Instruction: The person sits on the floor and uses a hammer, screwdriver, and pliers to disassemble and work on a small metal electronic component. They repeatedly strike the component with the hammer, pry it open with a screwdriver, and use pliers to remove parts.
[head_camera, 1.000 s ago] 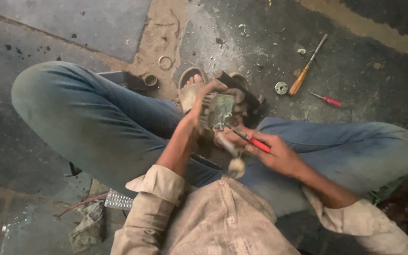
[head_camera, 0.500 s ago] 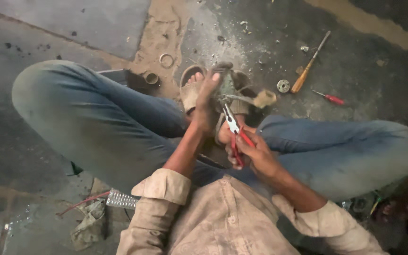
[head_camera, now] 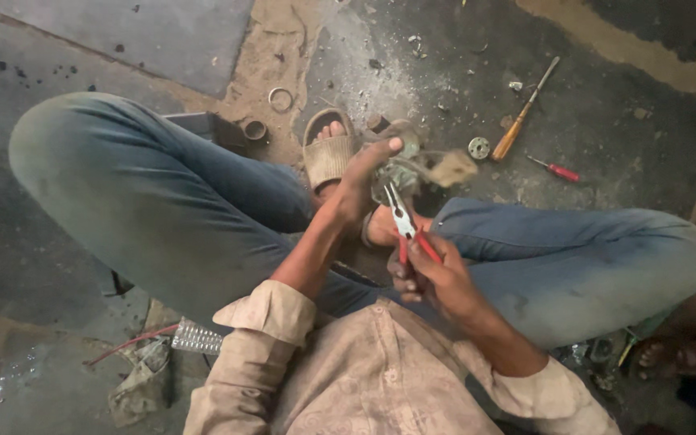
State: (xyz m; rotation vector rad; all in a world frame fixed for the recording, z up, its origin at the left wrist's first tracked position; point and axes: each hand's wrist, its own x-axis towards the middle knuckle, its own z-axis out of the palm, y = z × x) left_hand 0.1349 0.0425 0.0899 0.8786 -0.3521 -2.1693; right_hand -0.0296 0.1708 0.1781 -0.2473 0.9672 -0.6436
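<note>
I sit on a dirty floor with my knees spread, in jeans and sandals. My left hand (head_camera: 368, 179) grips a small greyish metal part (head_camera: 400, 165) held between my feet. My right hand (head_camera: 432, 278) is closed around the red handles of a pair of pliers (head_camera: 407, 227), whose jaws point up at the part. A pale rag-like piece (head_camera: 453, 167) hangs blurred off the part's right side.
On the floor beyond my feet lie a wooden-handled screwdriver (head_camera: 525, 111), a small red-handled screwdriver (head_camera: 556, 169), a round metal disc (head_camera: 478, 147), a metal ring (head_camera: 280, 99) and a short cylinder (head_camera: 254, 130). A rag and ridged metal piece (head_camera: 196, 337) lie at lower left.
My right hand has turned the pliers from lying sideways to pointing jaws-up at the part. My left hand has shifted its hold on the part, which moved slightly away from me.
</note>
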